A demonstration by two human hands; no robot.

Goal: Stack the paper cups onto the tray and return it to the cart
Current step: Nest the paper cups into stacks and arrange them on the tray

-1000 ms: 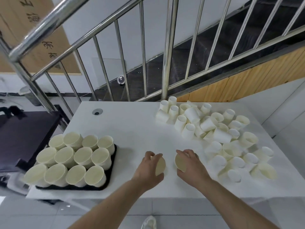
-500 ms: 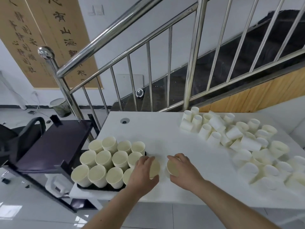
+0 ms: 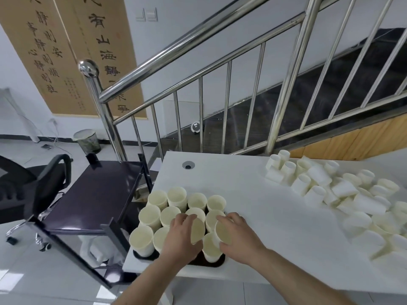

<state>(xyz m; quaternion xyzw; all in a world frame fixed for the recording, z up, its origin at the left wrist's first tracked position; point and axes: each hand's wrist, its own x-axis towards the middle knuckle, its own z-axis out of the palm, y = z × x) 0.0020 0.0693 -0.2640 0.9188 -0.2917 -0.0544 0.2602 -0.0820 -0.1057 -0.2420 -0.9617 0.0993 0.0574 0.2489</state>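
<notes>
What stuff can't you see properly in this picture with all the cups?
- Head view: most of the black tray is hidden under the upright cups and both hands.
- The cups directly under the left hand and right hand are covered, so the tray count is unclear.
- The loose cup pile runs off the right edge.
- The small text on the wall scroll is too tiny to read.

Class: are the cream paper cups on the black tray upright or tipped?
Upright: the cream paper cups on the black tray show open mouths facing up.
</notes>
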